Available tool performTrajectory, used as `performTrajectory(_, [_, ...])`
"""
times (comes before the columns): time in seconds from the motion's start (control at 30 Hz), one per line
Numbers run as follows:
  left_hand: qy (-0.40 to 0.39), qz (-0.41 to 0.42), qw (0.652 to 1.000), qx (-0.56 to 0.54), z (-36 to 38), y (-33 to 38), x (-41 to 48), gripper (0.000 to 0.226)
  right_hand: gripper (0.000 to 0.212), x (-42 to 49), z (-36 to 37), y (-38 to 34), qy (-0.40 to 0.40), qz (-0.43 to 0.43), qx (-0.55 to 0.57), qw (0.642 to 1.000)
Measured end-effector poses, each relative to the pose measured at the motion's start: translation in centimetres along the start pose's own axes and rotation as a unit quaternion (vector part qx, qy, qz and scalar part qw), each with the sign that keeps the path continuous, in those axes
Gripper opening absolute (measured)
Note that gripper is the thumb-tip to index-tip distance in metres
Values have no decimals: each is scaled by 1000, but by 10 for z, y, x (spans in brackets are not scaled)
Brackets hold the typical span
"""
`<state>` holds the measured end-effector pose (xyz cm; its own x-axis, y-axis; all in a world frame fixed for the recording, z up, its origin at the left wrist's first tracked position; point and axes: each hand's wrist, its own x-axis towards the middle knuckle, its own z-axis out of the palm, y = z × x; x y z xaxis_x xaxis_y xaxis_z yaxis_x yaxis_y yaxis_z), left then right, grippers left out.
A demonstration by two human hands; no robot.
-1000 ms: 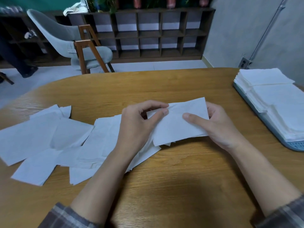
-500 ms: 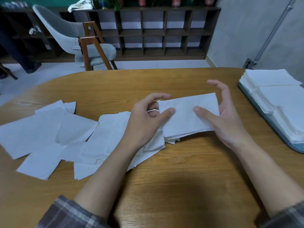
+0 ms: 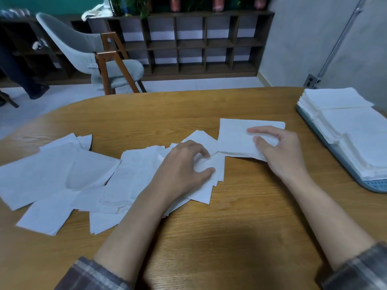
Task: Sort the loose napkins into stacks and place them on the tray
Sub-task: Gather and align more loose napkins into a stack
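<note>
Napkin stack [image 3: 234, 139] pinched, right grip [image 3: 278, 149]; left grip [image 3: 184, 164] pinching loose napkins [image 3: 62, 170] (fingers curled).

A shared indoor room, office lounge or café; which cannot be told.
A large rounded wooden table [image 3: 209, 107] is set on a pale floor [image 3: 188, 84], with a grey upholstered chair [image 3: 83, 51] beyond. Low dark cubby shelving [image 3: 188, 42], topped with plants [image 3: 142, 5], is ranged along the back; a socket [image 3: 311, 80] is fixed to a grey wall [image 3: 303, 38]. Napkins [image 3: 345, 122] are stacked on a tray [image 3: 374, 185].
</note>
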<state>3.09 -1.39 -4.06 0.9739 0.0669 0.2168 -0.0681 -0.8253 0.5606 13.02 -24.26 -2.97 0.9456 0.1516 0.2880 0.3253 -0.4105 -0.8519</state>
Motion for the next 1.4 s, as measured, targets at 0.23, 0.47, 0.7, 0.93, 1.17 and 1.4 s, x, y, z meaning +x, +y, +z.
performTrajectory(0.23, [47,5,998,31,-2,2,2,20,29,-3,3,-1,11,-20,8,1000])
performTrajectory(0.47, [102,1,995,14,-2,2,1,11,34,-2,0,-1,17,-33,10,999])
performTrajectory(0.7, [58,25,978,-200,-21,21,-6,13,26,0,-3,-4,4,-32,45,998])
performTrajectory(0.93, [76,28,955,-284,-22,27,-3,8,47,-15,1,-19,-201,1,231,952])
performTrajectory(1.17, [148,13,948,-281,-16,22,-1,11,31,-25,12,-29,-213,-12,225,951])
performTrajectory(1.4, [166,5,950,-265,-15,22,0,9,27,-26,16,-28,-223,-30,211,951])
